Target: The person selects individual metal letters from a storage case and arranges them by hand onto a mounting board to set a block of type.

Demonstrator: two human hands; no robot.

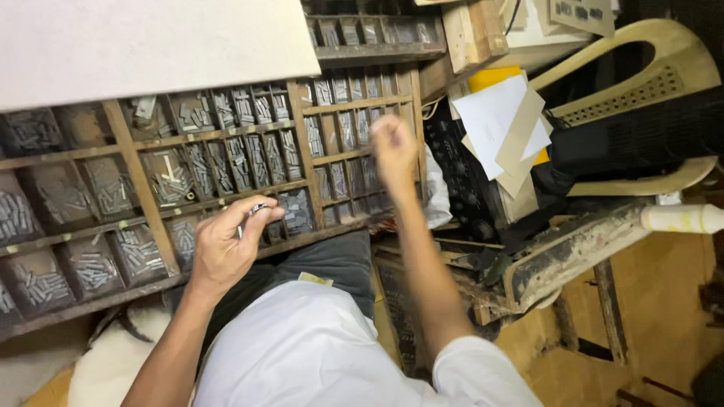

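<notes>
A wooden type case with many small compartments slopes in front of me, filled with grey metal type pieces. My left hand is over the case's lower edge, curled around a small metal holder with type in it. My right hand is raised over the right-hand compartments, blurred, fingers pinched together; whether it holds a piece cannot be told.
A pale board lies over the case's upper left. A second case sits behind. To the right are loose papers, a cream plastic chair and a worn wooden bench.
</notes>
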